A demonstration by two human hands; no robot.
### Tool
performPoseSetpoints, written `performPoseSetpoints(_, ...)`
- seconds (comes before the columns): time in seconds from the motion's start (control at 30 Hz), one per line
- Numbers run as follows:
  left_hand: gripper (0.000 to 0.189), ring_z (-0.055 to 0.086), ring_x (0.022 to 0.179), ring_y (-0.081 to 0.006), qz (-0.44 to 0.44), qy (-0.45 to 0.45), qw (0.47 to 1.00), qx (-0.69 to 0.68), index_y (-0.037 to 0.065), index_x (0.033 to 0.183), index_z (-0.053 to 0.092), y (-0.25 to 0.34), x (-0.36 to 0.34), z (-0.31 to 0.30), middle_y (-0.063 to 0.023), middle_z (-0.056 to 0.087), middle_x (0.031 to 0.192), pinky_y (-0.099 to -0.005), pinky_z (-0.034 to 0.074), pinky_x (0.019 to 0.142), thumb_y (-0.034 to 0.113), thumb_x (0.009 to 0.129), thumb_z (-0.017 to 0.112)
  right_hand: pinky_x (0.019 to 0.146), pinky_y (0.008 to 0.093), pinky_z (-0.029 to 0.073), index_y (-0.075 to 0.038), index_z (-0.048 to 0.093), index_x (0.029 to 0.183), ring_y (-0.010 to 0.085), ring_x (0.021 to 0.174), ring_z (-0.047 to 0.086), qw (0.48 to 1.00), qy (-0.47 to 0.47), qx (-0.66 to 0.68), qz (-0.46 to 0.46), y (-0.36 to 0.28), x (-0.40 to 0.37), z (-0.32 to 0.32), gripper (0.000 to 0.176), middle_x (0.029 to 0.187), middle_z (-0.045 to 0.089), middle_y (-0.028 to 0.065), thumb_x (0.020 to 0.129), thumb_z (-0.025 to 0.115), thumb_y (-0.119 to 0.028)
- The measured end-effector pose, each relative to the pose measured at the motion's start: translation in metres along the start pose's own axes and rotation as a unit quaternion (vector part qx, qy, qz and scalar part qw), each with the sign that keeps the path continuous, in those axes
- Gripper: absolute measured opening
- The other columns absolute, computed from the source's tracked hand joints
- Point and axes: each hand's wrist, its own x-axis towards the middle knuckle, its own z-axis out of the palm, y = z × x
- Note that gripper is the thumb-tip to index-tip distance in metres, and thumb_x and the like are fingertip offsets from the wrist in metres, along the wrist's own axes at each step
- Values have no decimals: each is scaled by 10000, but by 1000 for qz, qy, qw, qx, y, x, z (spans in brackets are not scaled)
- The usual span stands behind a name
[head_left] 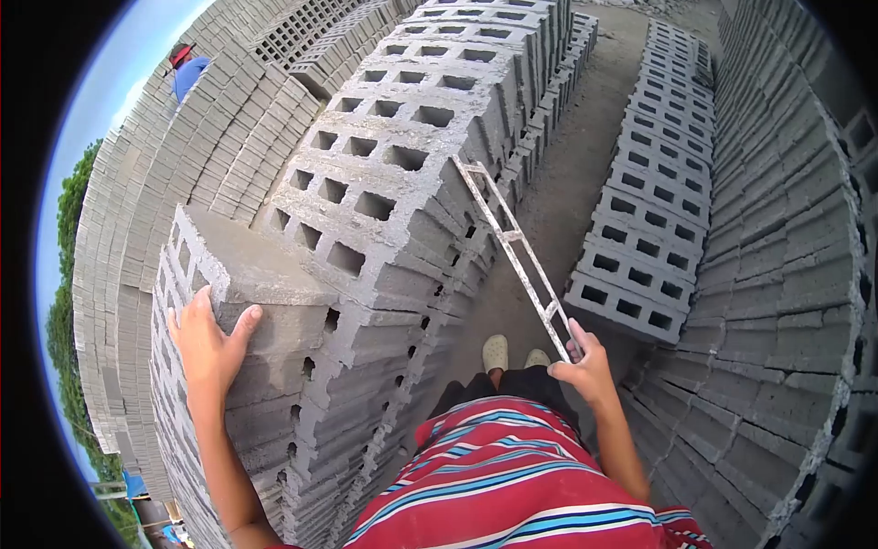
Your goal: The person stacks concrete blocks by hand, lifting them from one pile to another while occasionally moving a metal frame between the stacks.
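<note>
My left hand [208, 340] rests with fingers spread on the end of a grey hollow concrete block [251, 261], which lies on top of the stack at the left. My right hand [585, 362] is closed round the lower end of a long, narrow, ladder-like metal frame [517, 240]. The frame slants up and away, and its far end is at the side of the long row of hollow blocks [384, 151]. Grey dried cement seems to coat the frame.
A lower block row [651, 197] stands across the dirt aisle [572, 137]. A tall block wall [777, 220] rises at the right, and more stacks [137, 201] stand at the left. A person in a red cap and blue top [187, 75] is behind them.
</note>
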Motion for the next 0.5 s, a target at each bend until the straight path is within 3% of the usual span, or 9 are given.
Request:
performPoseSetpoints(0.2, 771, 435, 1152, -332, -52, -12, 997, 52, -41, 1231, 427, 6, -7, -8, -222, 504, 1173, -474, 133, 1058, 548, 757, 577, 735, 305, 425, 65, 444, 1243, 227, 829, 502, 998, 58, -16, 30, 7, -15, -26, 880, 906, 496, 136, 470, 736, -238)
performPoseSetpoints(0.3, 713, 414, 1178, -317, -37, 140, 984, 102, 11, 1263, 424, 19, -21, -21, -186, 482, 1229, -465, 145, 1051, 514, 781, 573, 728, 300, 426, 60, 443, 1247, 213, 823, 499, 992, 101, 30, 63, 14, -19, -44, 870, 922, 486, 129, 477, 733, -221)
performPoseSetpoints(0.4, 632, 419, 1169, -300, 60, 186, 975, -110, 48, 1264, 439, 66, -6, -43, -161, 485, 1237, -446, 180, 1036, 449, 799, 589, 689, 270, 420, 81, 431, 1248, 176, 793, 473, 983, 151, 69, 75, 26, -12, -67, 878, 905, 458, 95, 469, 728, -198)
performPoseSetpoints(0.5, 574, 442, 1145, -282, 144, 138, 965, -168, 33, 1221, 478, 117, 37, -34, -156, 495, 1226, -390, 254, 1004, 385, 791, 622, 653, 255, 410, 93, 421, 1248, 155, 762, 450, 973, 200, 78, 83, 16, -4, -87, 880, 885, 436, 75, 467, 719, -182)
